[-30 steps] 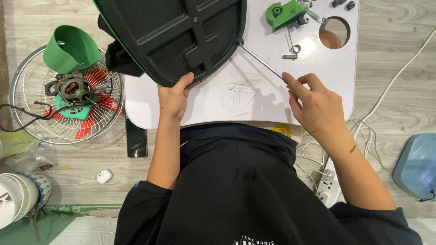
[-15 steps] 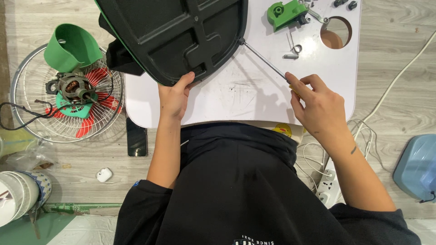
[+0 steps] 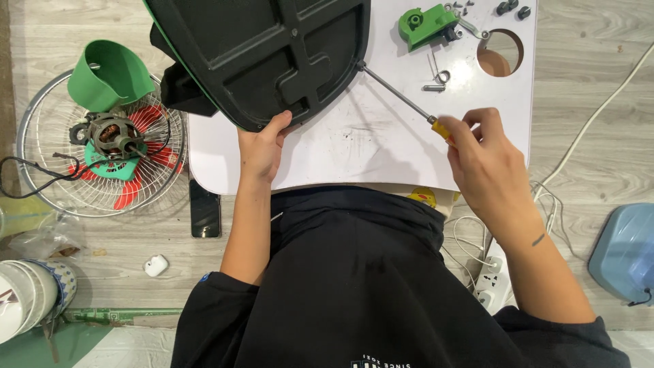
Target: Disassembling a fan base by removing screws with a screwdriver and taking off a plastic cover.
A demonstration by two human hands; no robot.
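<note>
White low table (image 3: 354, 153) carries my black fan base (image 3: 262, 51), green housing (image 3: 426, 24), loose screws (image 3: 511, 8), a spring clip (image 3: 439, 73); wooden floor (image 3: 586, 75) below.

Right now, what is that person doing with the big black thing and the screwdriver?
A person sits at a small white table. Their left hand steadies the edge of a large black plastic base lying underside up. Their right hand holds a screwdriver with its tip at the base's right edge. A green part and loose screws lie on the table. On the floor to the left rest a fan grille, a motor and red blades.
</note>
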